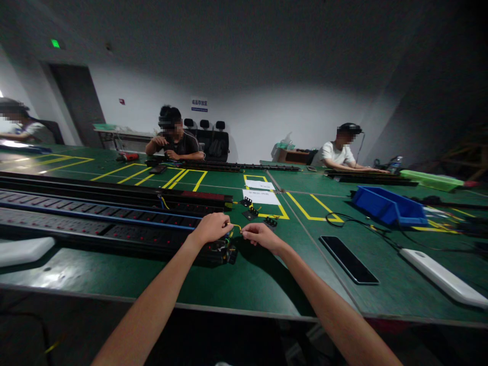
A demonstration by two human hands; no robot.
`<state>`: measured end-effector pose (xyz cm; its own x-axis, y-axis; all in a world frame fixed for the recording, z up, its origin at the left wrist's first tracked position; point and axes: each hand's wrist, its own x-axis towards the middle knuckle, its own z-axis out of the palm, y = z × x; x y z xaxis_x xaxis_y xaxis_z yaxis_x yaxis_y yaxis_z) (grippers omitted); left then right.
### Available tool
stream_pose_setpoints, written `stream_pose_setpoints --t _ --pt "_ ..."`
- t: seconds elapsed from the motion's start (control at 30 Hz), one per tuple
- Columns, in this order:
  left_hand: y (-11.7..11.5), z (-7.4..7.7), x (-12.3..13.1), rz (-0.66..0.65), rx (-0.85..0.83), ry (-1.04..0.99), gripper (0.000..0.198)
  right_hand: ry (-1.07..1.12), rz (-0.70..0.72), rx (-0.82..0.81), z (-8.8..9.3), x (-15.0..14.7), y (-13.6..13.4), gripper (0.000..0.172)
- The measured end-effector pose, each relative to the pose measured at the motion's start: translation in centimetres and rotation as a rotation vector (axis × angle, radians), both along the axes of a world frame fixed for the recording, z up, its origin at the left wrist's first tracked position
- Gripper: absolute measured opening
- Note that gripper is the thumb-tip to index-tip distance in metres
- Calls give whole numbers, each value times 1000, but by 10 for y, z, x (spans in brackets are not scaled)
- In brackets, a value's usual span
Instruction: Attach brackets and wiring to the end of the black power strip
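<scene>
Yellow wire (237,225) runs crosswise, pointing right, pinched by right fingers (249,233), the grip of left fingers (224,222) unclear.

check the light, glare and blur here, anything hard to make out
Head view: the wall dims toward the top; head view: glare whitens the table at near left; head view: shadow darkens it beneath the right hand; head view: wires by the yellow wire are too soft to tell apart.
</scene>
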<state>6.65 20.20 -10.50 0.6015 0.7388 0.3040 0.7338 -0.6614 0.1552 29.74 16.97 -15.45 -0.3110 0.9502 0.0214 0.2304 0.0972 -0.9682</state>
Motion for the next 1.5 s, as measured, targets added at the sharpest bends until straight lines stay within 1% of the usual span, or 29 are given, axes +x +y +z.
stream_pose_setpoints --t 0.37,0.73,1.5 --pt "2 -2 -1 -4 10 -7 27 9 -1 -5 2 -1 -2 47" --pt "0 1 0 0 0 -5 27 3 1 5 -1 0 0 47" --pt "1 -2 0 0 14 3 27 3 7 10 0 0 -1 46"
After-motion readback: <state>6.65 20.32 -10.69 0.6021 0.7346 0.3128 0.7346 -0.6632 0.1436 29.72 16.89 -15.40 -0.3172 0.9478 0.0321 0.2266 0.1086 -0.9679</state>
